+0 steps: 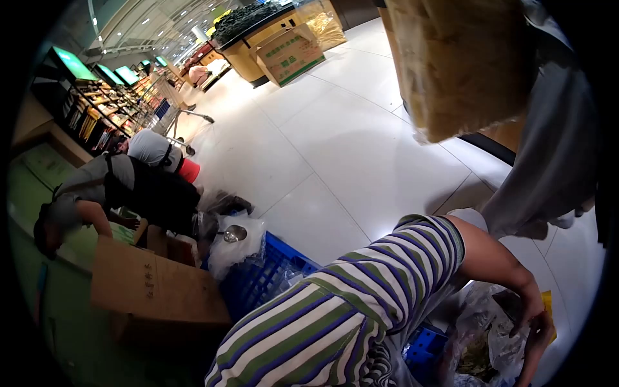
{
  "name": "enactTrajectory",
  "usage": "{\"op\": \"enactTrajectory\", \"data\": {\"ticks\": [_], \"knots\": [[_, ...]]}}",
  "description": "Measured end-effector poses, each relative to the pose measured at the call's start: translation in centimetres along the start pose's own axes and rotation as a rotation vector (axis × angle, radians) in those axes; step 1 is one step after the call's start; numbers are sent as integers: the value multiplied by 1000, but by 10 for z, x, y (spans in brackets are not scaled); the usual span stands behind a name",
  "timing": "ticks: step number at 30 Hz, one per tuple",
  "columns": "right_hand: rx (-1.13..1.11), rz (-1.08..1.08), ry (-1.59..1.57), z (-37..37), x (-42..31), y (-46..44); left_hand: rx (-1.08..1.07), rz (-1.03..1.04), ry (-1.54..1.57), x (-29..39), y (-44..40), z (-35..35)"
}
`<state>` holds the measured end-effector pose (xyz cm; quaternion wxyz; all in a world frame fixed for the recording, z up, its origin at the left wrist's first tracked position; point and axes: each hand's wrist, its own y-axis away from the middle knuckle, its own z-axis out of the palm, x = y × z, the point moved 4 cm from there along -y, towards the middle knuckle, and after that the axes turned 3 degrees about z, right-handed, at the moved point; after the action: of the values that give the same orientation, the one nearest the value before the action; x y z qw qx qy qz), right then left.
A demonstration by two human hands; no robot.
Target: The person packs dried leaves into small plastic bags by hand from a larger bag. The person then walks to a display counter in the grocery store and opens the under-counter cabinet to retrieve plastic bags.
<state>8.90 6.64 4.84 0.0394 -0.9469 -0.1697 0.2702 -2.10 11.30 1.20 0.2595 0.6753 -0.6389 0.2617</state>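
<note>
Fingers [518, 327] bent at clear plastic bag [499, 337]; cannot tell if gripping; blue crate [424, 351] nearby.

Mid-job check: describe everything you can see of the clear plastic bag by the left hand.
The clear plastic bag is thin, crumpled film with bright glare on its folds. It gapes loosely, showing dull brownish-green, leafy-looking contents. It slumps low at the lower right, just right of a blue slatted plastic piece. The left hand reaches down at its right side, fingers apparently against it; whether they grip is unclear. Its bottom is hidden.
</note>
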Motion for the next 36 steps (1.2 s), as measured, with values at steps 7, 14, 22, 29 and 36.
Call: {"op": "enactTrajectory", "data": {"ticks": [7,14,22,29,36], "knots": [[19,-74,72,2,11,-9,-57,-136,0,-5,12,-9],[-26,-24,-70,5,-1,-10,-138,-266,13,-4,16,-13],[-56,-94,-13,9,26,-7,-295,-447,62,-5,9,-9],[-82,-6,13,13,34,-2,-289,-537,117,-12,19,-15],[-221,148,159,8,38,-3,-253,-550,92,-21,29,-23]]}}
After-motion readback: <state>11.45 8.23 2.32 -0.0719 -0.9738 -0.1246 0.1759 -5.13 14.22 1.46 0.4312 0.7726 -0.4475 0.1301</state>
